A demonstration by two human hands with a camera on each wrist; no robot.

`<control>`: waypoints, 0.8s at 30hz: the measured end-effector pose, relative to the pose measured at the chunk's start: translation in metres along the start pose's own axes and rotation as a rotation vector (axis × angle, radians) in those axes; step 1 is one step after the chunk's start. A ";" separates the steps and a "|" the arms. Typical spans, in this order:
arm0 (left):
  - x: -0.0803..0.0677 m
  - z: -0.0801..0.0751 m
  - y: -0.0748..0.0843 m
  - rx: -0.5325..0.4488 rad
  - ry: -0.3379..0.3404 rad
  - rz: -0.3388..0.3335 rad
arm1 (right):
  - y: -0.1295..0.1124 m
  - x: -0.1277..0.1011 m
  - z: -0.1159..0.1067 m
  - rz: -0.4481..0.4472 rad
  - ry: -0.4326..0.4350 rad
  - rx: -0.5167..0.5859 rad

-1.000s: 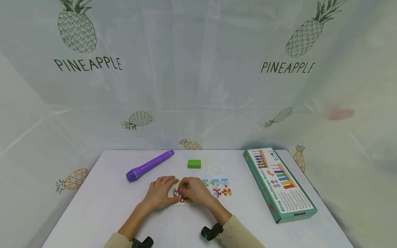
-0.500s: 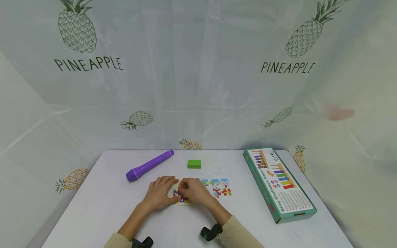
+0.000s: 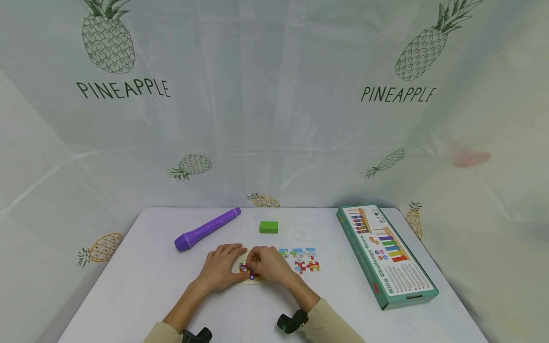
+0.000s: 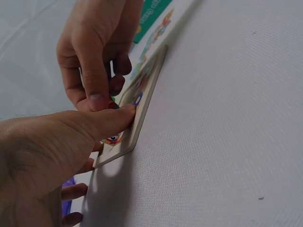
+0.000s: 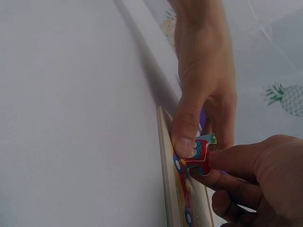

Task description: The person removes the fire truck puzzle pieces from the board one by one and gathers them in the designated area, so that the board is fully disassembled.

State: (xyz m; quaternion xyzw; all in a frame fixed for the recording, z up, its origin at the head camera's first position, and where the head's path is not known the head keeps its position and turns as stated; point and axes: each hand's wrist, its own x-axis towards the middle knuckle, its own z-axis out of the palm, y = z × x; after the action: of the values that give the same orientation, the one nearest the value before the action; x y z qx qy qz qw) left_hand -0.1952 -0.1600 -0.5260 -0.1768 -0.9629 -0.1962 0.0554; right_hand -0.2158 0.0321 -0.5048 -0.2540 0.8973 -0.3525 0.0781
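A shallow wooden puzzle board (image 3: 249, 282) lies on the white table in front of me, with a colourful red vehicle picture partly filled in. My left hand (image 3: 220, 267) holds its left end, the thumb (image 4: 116, 120) pressing near the front rim and the other fingers spread around the far side. Between thumb and index finger, my right hand (image 3: 270, 263) pinches a red and blue jigsaw piece (image 5: 201, 156), tilted close over the board beside the left thumb. Loose jigsaw pieces (image 3: 306, 259) lie right of the board. Both hands hide much of the picture.
A purple microphone-shaped stick (image 3: 207, 229) lies at the back left. Behind the hands sits a green block (image 3: 269, 227). On the right is a green Ring Challenge Game box (image 3: 388, 255). A pineapple-print curtain (image 3: 274, 119) hangs beyond the table (image 3: 141, 286).
Both hands stay at the board in nearly the same place. The right fingers have shifted only slightly, still pinching the jigsaw piece.
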 end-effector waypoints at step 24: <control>0.002 0.001 0.000 0.034 -0.015 -0.008 | 0.007 -0.007 -0.030 0.060 0.057 0.026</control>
State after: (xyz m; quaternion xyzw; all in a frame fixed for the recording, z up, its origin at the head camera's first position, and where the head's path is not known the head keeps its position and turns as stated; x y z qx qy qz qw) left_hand -0.1975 -0.1590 -0.5268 -0.1734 -0.9672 -0.1787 0.0505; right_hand -0.2219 0.0575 -0.4876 -0.2158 0.9018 -0.3685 0.0665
